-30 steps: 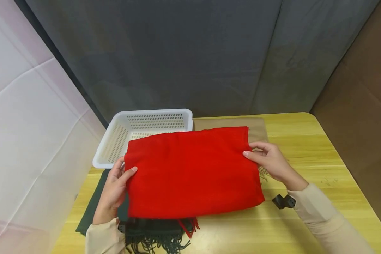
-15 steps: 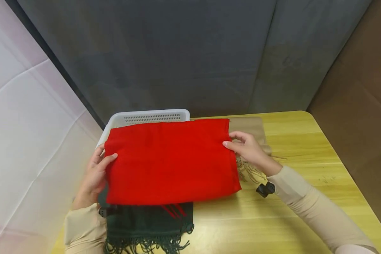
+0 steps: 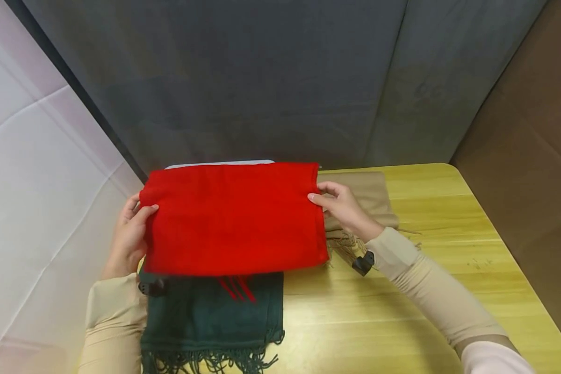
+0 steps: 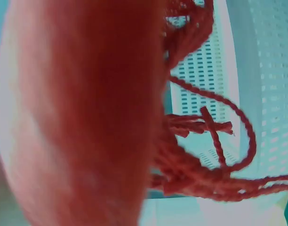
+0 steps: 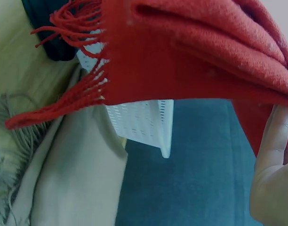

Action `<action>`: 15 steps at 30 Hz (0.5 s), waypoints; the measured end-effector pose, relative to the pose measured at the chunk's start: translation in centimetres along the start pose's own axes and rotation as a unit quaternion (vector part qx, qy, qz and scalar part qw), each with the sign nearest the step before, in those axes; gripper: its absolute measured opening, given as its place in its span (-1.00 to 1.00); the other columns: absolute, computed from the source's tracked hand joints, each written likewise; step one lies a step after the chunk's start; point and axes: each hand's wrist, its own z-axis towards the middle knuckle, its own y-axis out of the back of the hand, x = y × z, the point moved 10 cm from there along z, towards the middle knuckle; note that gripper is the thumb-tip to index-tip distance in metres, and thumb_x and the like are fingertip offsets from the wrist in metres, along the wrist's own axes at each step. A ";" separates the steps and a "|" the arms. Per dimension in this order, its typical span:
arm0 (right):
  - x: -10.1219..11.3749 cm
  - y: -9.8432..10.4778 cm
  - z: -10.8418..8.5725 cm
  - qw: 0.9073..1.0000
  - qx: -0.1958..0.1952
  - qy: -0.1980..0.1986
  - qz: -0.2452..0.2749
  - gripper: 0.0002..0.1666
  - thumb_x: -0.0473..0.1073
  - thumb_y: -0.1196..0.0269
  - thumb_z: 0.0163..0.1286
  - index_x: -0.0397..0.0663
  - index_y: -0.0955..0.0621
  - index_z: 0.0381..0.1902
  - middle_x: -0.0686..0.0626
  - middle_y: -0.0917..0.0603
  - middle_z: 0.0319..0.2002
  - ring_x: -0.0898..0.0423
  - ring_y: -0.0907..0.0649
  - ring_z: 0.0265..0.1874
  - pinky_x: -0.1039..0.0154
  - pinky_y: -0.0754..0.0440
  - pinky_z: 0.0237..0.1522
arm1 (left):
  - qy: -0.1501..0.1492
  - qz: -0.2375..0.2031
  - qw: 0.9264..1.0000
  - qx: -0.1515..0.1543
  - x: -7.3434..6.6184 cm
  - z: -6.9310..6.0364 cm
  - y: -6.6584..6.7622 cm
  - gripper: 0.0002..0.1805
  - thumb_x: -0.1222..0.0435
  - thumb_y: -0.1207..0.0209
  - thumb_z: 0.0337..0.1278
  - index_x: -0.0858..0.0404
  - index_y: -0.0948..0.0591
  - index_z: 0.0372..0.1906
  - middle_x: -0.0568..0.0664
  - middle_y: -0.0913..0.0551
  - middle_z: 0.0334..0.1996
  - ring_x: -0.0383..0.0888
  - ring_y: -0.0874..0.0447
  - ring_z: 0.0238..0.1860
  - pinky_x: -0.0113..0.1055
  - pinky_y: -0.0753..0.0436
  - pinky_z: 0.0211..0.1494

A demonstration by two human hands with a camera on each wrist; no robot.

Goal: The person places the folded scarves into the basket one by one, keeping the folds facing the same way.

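A folded red scarf (image 3: 234,221) is held up between both hands, over the white basket (image 3: 222,163), which it mostly covers in the head view. My left hand (image 3: 130,236) grips its left edge, thumb on top and fingers underneath. On the opposite edge my right hand (image 3: 343,208) pinches the cloth the same way. Red fringe (image 4: 196,165) dangles below, with the slotted basket behind it in the left wrist view. From the right wrist, the scarf's stacked folds (image 5: 219,42) and its hanging fringe (image 5: 83,89) show.
A dark green fringed scarf (image 3: 215,317) lies folded on the wooden table (image 3: 378,317) in front of the basket. To the basket's right lies a folded beige scarf (image 3: 360,192) with tassels. A grey curtain (image 3: 243,83) stands behind, with a white panel (image 3: 28,208) on the left.
Both hands have carried the red scarf left and away from the body, so it now hides nearly all of the basket. More of the green and beige scarves shows.
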 end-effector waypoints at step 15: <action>-2.1 -1.6 3.1 0.992 -0.022 -0.081 0.099 -0.54 -0.28 -0.16 0.22 -0.27 -0.39 0.08 0.00 -0.48 -0.24 0.26 -0.53 -0.55 0.42 -0.49 -0.57 | 0.025 0.046 0.995 -0.082 -0.2 3.3 1.4 -0.79 0.34 -0.04 0.12 -0.02 -0.44 -0.17 -0.19 -0.44 -0.27 -0.28 -0.42 -0.34 -0.52 -0.45 -0.40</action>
